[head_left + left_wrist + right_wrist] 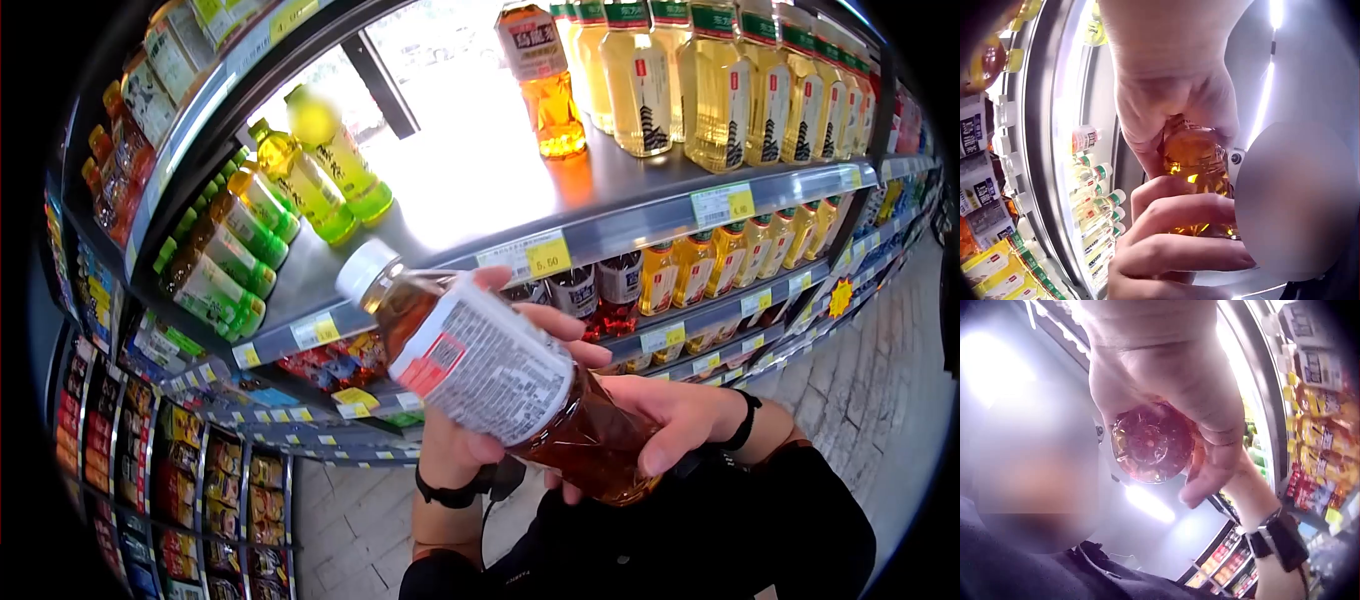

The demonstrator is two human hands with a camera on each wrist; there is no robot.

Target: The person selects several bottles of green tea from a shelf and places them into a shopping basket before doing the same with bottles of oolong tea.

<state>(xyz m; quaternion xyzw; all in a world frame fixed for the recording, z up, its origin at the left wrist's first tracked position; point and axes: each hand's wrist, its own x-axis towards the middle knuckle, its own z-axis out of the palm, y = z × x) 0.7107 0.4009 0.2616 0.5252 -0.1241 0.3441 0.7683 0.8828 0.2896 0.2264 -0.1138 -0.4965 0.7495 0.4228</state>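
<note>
A plastic bottle of dark amber tea (610,440) with a white cap and a pale printed label is held slantwise in front of the shelf, cap toward the upper left. My left hand (463,440) grips it round the label, fingertips showing past its far side. Lower down, my right hand (690,415) holds the bottle near its base, thumb along the side. The left wrist view has the amber bottle (1194,159) between both hands. In the right wrist view the round bottle base (1150,447) faces the camera, under the right hand (1172,375).
Behind the bottle is a drinks shelf (450,215) with price tags along its edge. Green-capped tea bottles (230,240) lean at its left; one amber bottle (550,90) and several pale yellow bottles (715,100) stand at right. Snack racks (180,480) are lower left, above a tiled floor (345,520).
</note>
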